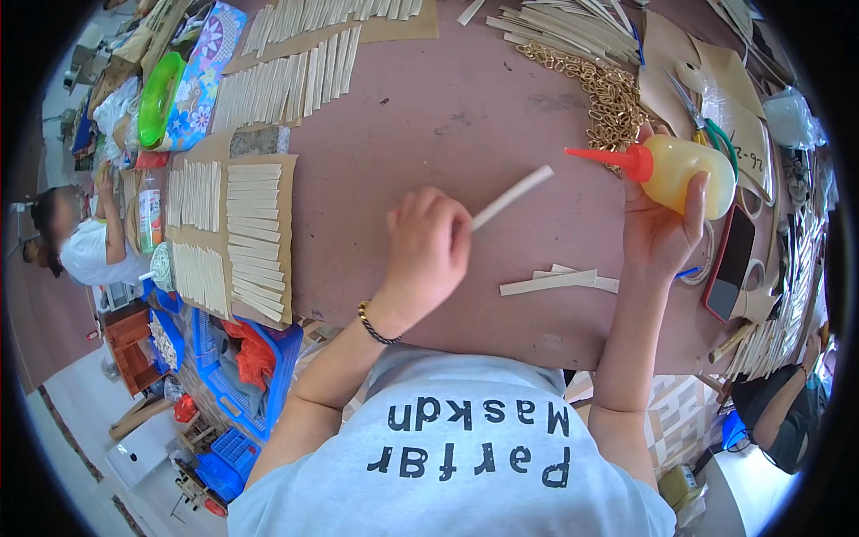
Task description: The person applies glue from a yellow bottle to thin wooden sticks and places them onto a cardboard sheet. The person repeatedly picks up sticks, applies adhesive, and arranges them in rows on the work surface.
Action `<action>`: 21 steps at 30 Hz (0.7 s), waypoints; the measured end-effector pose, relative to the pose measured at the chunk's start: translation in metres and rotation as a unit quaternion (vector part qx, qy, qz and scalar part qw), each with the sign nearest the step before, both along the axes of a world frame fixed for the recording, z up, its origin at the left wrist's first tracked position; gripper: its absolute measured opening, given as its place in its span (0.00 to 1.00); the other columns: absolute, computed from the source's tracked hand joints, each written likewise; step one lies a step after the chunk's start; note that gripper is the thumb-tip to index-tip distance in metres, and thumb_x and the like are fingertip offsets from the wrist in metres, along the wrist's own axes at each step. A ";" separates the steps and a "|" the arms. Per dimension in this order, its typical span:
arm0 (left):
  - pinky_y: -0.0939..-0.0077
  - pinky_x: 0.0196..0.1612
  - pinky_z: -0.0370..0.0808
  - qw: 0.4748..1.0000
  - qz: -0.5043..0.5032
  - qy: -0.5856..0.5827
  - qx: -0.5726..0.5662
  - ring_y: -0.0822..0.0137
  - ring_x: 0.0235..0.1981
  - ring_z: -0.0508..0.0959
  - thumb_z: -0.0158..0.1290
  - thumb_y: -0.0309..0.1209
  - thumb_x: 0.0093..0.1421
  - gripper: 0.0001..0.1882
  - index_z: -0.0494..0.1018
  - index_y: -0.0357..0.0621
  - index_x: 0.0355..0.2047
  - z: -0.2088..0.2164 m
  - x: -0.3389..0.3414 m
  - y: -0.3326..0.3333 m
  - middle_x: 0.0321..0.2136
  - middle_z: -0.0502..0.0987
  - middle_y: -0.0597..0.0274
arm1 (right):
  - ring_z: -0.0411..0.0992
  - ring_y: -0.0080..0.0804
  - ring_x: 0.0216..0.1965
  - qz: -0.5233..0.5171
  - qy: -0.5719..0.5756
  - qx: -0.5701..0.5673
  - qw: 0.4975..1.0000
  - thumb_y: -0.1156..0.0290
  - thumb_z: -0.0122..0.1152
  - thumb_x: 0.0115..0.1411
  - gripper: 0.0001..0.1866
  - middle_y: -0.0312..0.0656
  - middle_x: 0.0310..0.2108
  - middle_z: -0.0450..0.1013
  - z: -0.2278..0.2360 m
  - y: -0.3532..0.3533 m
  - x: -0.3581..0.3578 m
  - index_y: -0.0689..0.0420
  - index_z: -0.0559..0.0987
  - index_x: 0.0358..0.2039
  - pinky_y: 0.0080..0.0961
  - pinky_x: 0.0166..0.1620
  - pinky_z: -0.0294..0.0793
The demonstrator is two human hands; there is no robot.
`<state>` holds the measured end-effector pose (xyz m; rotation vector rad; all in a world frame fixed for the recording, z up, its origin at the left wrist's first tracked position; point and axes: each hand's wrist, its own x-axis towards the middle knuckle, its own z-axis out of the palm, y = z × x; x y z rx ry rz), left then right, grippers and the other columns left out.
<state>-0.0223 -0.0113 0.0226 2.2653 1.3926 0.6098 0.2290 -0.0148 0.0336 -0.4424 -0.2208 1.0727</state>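
Two bare hands work above a reddish-brown table, both closed around something rather than spread. The left hand is curled into a loose fist, its fingers pinched on one end of a pale strip that slants up and to the right, clear of the tabletop; the gripped end is hidden inside the fist, so how the fingertips meet cannot be made out. A dark beaded bracelet circles that wrist. The right hand is wrapped around a yellow squeeze bottle, thumb up one side and fingers behind it, with the red nozzle pointing left toward the strip's free end without touching it. Between the two forearms, a few loose pale strips lie crossed on the table. More strips sit in neat rows on brown card to the left, and a heap of gold chain lies just beyond the bottle. Green-handled pliers near the right rim are partly covered by the bottle, and the clutter along that edge bends into the fisheye border and is hard to tell apart
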 end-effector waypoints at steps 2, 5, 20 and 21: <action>0.64 0.38 0.59 0.999 0.029 -0.014 0.004 0.60 0.35 0.67 0.55 0.22 0.47 0.07 0.69 0.46 0.26 -0.002 -0.012 0.003 0.29 0.68 0.64 | 0.65 0.52 0.54 0.000 -0.038 -0.019 0.999 0.66 0.52 0.61 0.21 0.55 0.49 0.66 0.000 0.001 -0.006 0.61 0.63 0.51 0.48 0.52 0.71; 0.64 0.38 0.59 0.999 0.049 -0.008 0.007 0.61 0.35 0.67 0.55 0.23 0.47 0.07 0.69 0.46 0.26 -0.003 -0.016 -0.002 0.29 0.68 0.65 | 0.67 0.50 0.52 -0.006 -0.120 -0.064 0.991 0.68 0.53 0.60 0.21 0.54 0.48 0.67 -0.005 0.001 -0.016 0.61 0.63 0.51 0.44 0.51 0.73; 0.67 0.38 0.58 0.998 0.050 -0.022 0.008 0.63 0.32 0.66 0.58 0.25 0.46 0.06 0.73 0.48 0.26 -0.006 -0.024 -0.009 0.27 0.68 0.67 | 0.68 0.46 0.51 -0.029 -0.274 -0.127 0.953 0.75 0.59 0.56 0.24 0.52 0.48 0.68 -0.004 0.006 -0.049 0.62 0.63 0.52 0.37 0.50 0.73; 0.67 0.38 0.58 0.998 0.049 -0.024 0.009 0.63 0.32 0.66 0.58 0.25 0.46 0.06 0.73 0.48 0.25 -0.006 -0.024 -0.009 0.27 0.68 0.67 | 0.68 0.46 0.51 -0.030 -0.278 -0.129 0.951 0.75 0.59 0.56 0.24 0.51 0.48 0.68 -0.005 0.006 -0.050 0.62 0.62 0.52 0.37 0.50 0.73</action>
